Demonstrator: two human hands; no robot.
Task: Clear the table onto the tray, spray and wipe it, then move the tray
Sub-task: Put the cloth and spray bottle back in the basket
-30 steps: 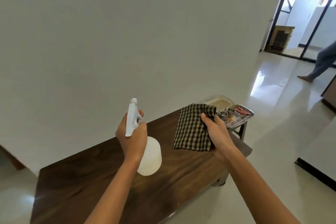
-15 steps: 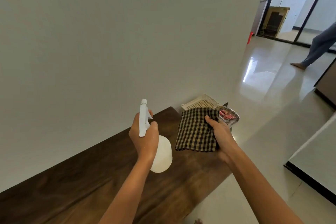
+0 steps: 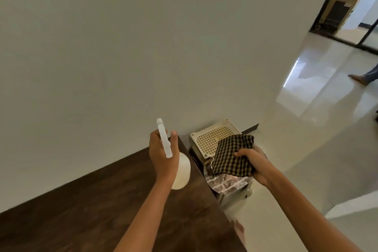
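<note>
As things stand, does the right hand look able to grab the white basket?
Probably not yet: the right hand grips the cloth, which overlaps a corner of the basket. Nothing else blocks it.

Daylight floods through the glazed doorway (image 3: 345, 16), laying a hard white glare on the polished floor (image 3: 294, 88) just below it. The wall (image 3: 122, 47) left of the doorway sits evenly dim. Motion blur smears the grain of the table (image 3: 92, 217); wide-angle distortion tilts and bends the doorway's frame.
</note>
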